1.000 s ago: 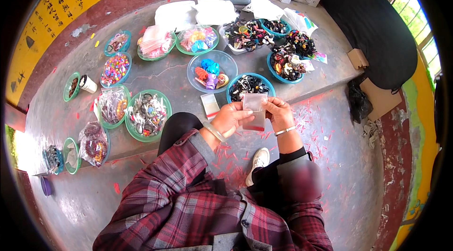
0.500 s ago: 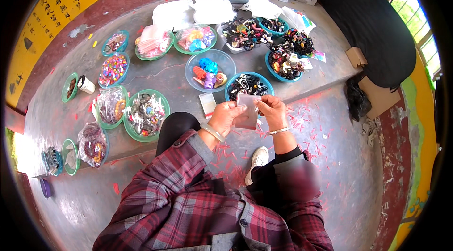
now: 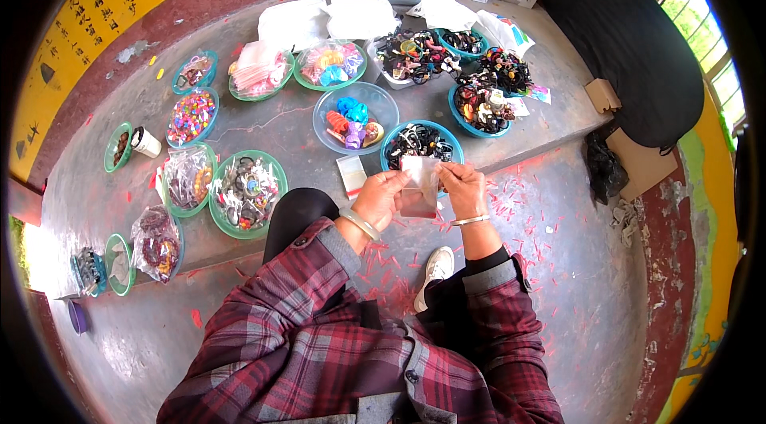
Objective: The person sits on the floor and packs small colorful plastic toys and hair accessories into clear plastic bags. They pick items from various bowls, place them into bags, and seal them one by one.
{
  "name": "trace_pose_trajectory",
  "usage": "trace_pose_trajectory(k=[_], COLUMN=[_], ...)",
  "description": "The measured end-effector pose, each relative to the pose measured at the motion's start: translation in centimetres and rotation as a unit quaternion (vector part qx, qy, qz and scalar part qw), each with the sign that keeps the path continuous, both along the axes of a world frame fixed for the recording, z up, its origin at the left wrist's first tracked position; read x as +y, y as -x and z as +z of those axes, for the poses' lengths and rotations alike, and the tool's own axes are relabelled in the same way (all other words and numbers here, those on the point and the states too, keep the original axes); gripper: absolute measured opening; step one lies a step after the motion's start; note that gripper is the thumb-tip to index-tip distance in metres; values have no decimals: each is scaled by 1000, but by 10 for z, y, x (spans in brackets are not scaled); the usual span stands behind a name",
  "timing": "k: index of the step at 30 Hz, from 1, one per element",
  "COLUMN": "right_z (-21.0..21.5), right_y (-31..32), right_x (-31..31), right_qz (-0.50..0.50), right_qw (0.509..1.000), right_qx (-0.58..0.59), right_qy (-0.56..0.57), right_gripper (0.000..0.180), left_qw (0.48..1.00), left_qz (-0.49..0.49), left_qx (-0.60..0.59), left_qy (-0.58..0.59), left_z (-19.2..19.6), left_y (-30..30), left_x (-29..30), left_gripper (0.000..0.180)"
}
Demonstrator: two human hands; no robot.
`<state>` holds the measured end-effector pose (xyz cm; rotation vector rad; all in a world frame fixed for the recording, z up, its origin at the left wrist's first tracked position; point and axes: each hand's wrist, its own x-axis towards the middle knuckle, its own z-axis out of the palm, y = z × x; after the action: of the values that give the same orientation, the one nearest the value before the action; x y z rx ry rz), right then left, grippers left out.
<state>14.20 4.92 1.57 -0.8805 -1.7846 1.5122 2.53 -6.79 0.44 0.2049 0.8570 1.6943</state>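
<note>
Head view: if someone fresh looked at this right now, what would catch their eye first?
Probably the small clear plastic bag pinched between the left hand and the right hand, held up at centre frame over the red-littered concrete floor. Next, the spread of bowls on the raised grey ledge beyond: a clear bowl of bright blue and orange pieces just past the hands, and a green-rimmed bowl of mixed trinkets to the left.

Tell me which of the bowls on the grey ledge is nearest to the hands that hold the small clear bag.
The blue-rimmed bowl of dark hair ties, directly behind the small clear bag held by the left hand and right hand. The other bowls sit farther back or to the sides.
</note>
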Motion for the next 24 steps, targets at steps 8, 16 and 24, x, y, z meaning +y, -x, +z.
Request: trace_pose_trajectory(k=[8,16,24], right_z=[22,24,27], right_y=[4,6,2], right_x=[-21,-23,-17], right_qz=[-86,8,52], right_qw=[875,912,955], right_qx=[-145,-28,-108], right_qy=[-453,-409,-272], right_gripper=[6,13,15], left_qw=[998,997,1000], left_qz=[21,39,10], left_qx=[-56,-65,20], left_qy=[-16,-3,10], left_z=[-6,-5,0], left_y=[2,5,3], left_x=[2,-1,-1], left_gripper=[24,19,16])
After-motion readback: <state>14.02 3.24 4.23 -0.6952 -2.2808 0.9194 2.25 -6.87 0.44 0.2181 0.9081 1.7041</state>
